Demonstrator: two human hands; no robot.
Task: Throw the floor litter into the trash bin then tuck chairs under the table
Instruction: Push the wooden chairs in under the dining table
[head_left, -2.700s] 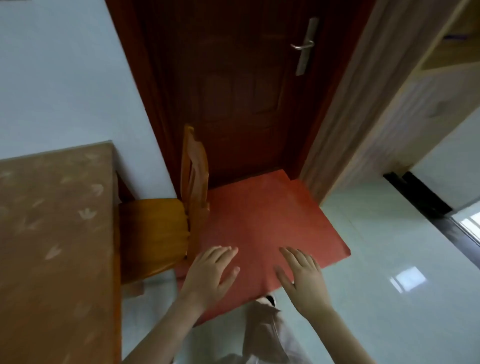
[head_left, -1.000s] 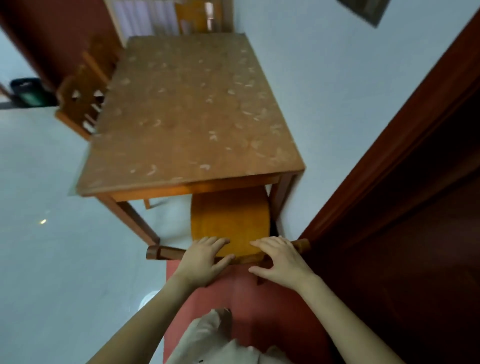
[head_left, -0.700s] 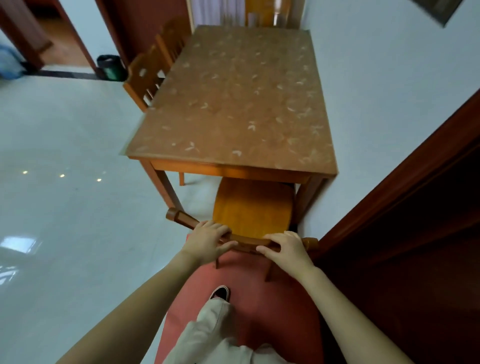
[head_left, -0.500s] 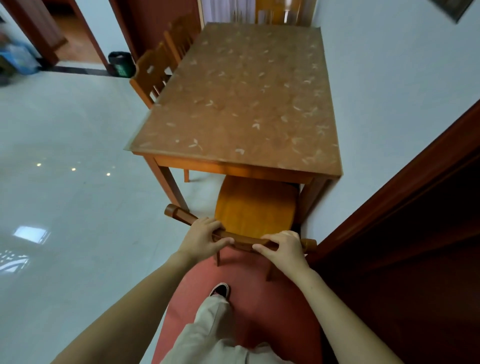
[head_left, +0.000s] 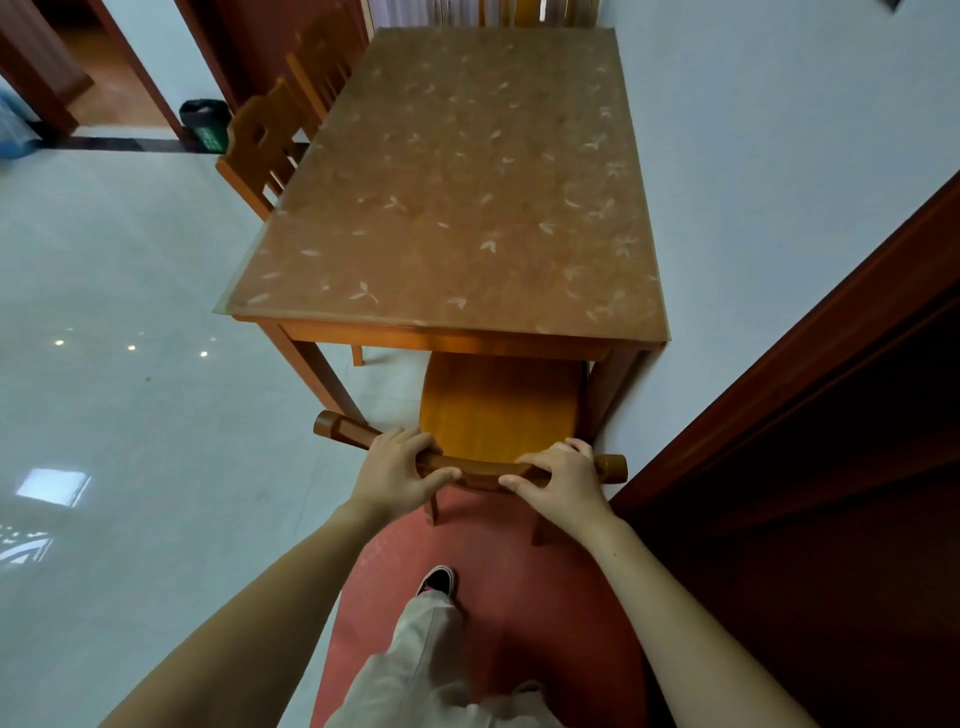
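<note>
At the near end of the tabletop (head_left: 457, 197), a chair (head_left: 498, 410) is held by its top rail (head_left: 483, 469).
The rail is clasped by the left grip (head_left: 397, 470) and the right grip (head_left: 563, 480); the seat is seen at 12 o'clock from both, partly tucked under the tabletop. A trash bin (head_left: 205, 124) is seen at 10 o'clock, well apart.

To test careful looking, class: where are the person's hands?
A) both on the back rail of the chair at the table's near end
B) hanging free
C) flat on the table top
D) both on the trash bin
A: the left hand and the right hand each curl over the top rail of the chair, whose seat sits partly under the table.
</note>
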